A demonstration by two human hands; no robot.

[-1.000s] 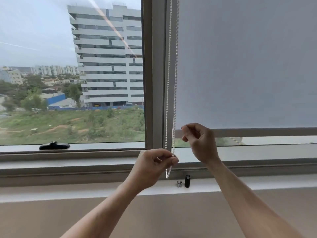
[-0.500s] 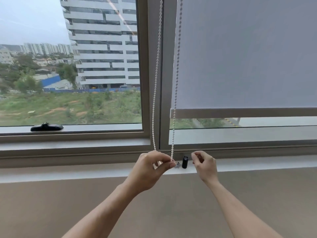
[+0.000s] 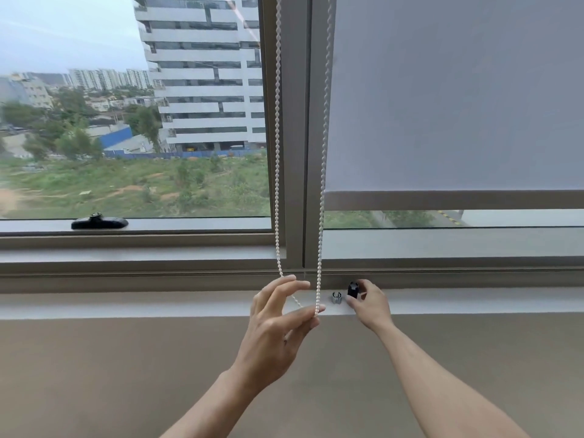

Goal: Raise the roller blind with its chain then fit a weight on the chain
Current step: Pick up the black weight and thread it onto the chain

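Two bare hands at a window sill (image 3: 158, 306), reaching from below. Left hand (image 3: 278, 324) raised in front of the sill, fingers loosely curved, thumb and fingertip pinching the bottom of the white bead chain (image 3: 321, 216) where its loop turns. Two strands of that chain running up out of view, one along the window frame post (image 3: 297, 137), the other at the left edge of the roller blind (image 3: 455, 90). Blind fabric grey, drawn partway up over the right pane, its bottom bar (image 3: 455, 200) hanging above a strip of uncovered glass. Right hand (image 3: 368, 303) resting on the sill just right of the chain, thumb and fingers closed around a small black chain weight (image 3: 352, 289) standing upright there. Beside it, to the left and between the two hands, a small silver clip-like part (image 3: 337, 297) on the sill; whether touching the black piece, cannot tell. Further left, a black window handle (image 3: 99, 222) lying flat on the lower frame of the left pane. Beyond the glass, a white multi-storey building (image 3: 202, 74) and green scrubland.
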